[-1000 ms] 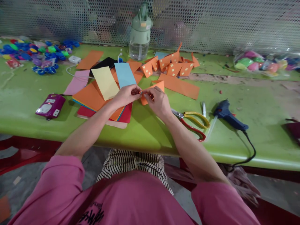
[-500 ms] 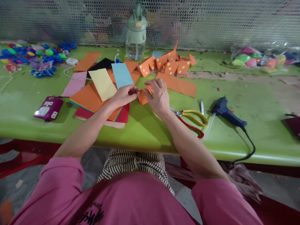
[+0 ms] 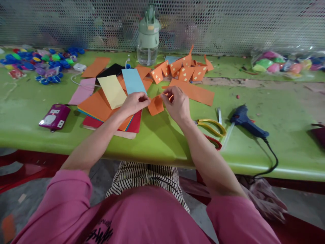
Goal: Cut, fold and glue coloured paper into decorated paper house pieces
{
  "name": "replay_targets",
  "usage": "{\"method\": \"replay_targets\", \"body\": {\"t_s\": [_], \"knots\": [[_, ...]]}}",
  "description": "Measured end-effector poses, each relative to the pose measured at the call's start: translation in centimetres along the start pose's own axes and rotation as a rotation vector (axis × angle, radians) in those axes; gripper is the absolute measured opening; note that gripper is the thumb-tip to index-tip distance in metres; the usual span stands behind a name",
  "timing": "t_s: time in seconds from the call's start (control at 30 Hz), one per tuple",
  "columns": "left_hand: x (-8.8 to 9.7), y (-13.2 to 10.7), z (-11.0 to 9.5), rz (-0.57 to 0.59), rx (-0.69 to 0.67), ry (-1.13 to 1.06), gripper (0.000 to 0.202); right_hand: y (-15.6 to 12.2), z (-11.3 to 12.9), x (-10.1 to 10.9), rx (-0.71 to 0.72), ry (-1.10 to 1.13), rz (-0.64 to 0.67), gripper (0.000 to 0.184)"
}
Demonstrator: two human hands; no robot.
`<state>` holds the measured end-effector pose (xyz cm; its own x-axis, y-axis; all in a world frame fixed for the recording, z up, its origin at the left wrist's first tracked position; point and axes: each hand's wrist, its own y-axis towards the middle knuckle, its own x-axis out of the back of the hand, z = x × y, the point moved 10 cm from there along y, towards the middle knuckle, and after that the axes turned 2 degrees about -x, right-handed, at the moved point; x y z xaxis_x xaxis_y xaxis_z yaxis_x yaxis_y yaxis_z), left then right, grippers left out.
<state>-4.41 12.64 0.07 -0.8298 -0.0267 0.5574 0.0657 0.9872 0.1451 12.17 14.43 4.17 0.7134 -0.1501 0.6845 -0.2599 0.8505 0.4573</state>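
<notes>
Between my hands is a small piece of orange paper (image 3: 155,105), bent so that one face points toward me. My left hand (image 3: 135,102) pinches its left edge with thumb and fingertips. The fingers of my right hand (image 3: 176,102) close on its right end, where part of the paper is hidden behind them. Just beyond my right hand lies a flat orange strip (image 3: 195,92). Behind it stand several folded orange paper shapes with pale dots (image 3: 186,69). Under my left forearm spreads a stack of coloured sheets (image 3: 98,106), with a cream sheet (image 3: 113,92) and a light blue sheet (image 3: 134,81) on top.
Yellow-and-red-handled scissors (image 3: 212,127) lie right of my right forearm, near a blue glue gun (image 3: 248,122) with a cord. A purple power socket (image 3: 54,117) sits at left. A water bottle (image 3: 148,37) stands at the back; bagged colourful pieces (image 3: 279,63) lie back right.
My right hand has shifted slightly right, away from my left. The orange paper between them has opened out, showing a broader flat face.
</notes>
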Motion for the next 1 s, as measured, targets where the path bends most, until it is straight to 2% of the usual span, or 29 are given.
{"method": "replay_targets", "body": {"t_s": [0.17, 0.27, 0.43, 0.5, 0.57, 0.67, 0.73, 0.8, 0.9, 1.0], "knots": [[-0.1, 0.0, -0.3, -0.001, -0.006, -0.028, 0.011, 0.0, 0.1, -0.1, -0.01, 0.025, 0.005, 0.008], [0.0, 0.0, -0.1, -0.009, -0.003, -0.023, 0.018, -0.2, 0.7, -0.2, 0.009, 0.03, 0.024, 0.007], [-0.4, -0.1, 0.5, 0.003, 0.069, -0.092, 0.027, -0.6, 1.8, -1.6, 0.055, 0.038, 0.152, 0.01], [-0.4, -0.2, 0.4, 0.021, 0.095, -0.15, 0.028, -0.7, 1.8, -1.6, 0.06, 0.037, 0.157, 0.013], [0.6, -0.1, 0.1, -0.012, 0.106, -0.167, 0.028, -0.6, 1.7, -1.1, 0.061, 0.032, 0.113, 0.016], [4.0, 0.0, -0.1, -0.142, 0.094, -0.14, 0.025, -0.4, 1.7, -0.5, 0.081, 0.036, 0.067, 0.017], [6.3, -0.2, 0.1, -0.221, 0.08, -0.109, 0.022, -0.4, 1.9, -0.6, 0.099, 0.042, 0.081, 0.017], [7.8, -0.7, 0.5, -0.249, 0.08, -0.069, 0.019, -0.4, 1.8, -1.0, 0.101, 0.038, 0.104, 0.017], [8.0, -1.9, 1.7, -0.204, 0.135, 0.014, 0.024, -0.3, 1.2, -1.3, 0.105, -0.012, 0.087, 0.022], [6.6, -3.0, 2.3, -0.078, 0.149, 0.184, 0.022, 0.0, -0.5, -1.6, 0.095, -0.108, 0.063, 0.045]]}}
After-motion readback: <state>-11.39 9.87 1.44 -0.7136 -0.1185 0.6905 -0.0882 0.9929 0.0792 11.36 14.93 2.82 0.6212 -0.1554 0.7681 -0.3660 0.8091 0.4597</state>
